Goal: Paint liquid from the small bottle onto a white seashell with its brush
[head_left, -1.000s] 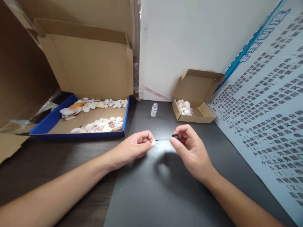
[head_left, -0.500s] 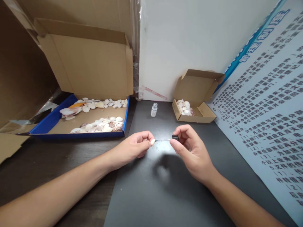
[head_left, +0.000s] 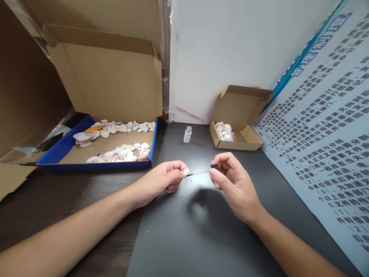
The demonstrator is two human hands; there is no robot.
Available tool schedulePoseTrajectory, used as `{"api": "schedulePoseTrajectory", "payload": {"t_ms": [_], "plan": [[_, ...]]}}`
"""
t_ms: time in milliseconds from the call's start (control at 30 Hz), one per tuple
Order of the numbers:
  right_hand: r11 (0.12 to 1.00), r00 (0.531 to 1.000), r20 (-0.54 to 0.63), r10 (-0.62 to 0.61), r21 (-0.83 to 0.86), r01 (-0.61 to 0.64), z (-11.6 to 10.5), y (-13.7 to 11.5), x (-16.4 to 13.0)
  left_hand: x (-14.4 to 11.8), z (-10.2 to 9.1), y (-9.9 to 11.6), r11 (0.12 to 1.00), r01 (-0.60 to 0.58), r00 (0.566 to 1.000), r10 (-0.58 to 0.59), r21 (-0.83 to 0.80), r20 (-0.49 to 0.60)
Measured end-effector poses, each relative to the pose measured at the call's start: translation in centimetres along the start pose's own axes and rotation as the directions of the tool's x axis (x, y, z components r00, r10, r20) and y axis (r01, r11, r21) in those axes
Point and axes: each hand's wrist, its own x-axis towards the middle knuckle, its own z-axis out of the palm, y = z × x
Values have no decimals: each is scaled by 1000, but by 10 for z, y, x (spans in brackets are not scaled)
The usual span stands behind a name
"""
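Observation:
My left hand (head_left: pixel 163 181) pinches a small white shell (head_left: pixel 186 172) between thumb and fingertips, just above the dark mat (head_left: pixel 201 227). My right hand (head_left: pixel 233 184) holds a thin brush (head_left: pixel 201 172) by its black cap (head_left: pixel 214 166); the brush tip touches the shell. A small clear bottle (head_left: pixel 187 134) stands open at the back of the mat, apart from both hands.
A large cardboard box with a blue rim (head_left: pixel 57 152) holds several shells (head_left: pixel 121 152) at the left. A small cardboard box (head_left: pixel 245 138) with several shells stands at the back right. A printed poster (head_left: pixel 325 142) leans along the right side.
The brush tip has moved left onto the shell. My left hand has turned the shell slightly. Both hands stay in about the same place.

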Motion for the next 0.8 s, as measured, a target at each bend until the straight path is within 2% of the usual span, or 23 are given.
{"api": "schedulePoseTrajectory", "payload": {"t_ms": [200, 300, 400, 533, 667, 800], "plan": [[996, 999, -38, -19, -85, 16, 0, 0, 2, -1, 0, 4, 996, 28, 1000, -28, -86, -5], [999, 1000, -26, -3, -32, 2, 0, 0, 2, -1, 1, 6, 992, 41, 999, -43, -123, -17], [995, 1000, 5, 2, -95, -2, 0, -1, 1, -1, 2, 6, 990, 45, 999, -48, -130, -21], [999, 999, 26, 27, 32, -28, -1, 0, 0, -1, 2, 6, 988, 55, 998, -59, -141, -23], [997, 999, 29, 30, -66, -28, -1, 0, 0, -1, 2, 6, 988, 55, 998, -58, -147, -17], [998, 996, 77, 52, 37, -55, 0, -1, 1, -1, 2, 6, 987, 65, 998, -68, -146, -15]]}}
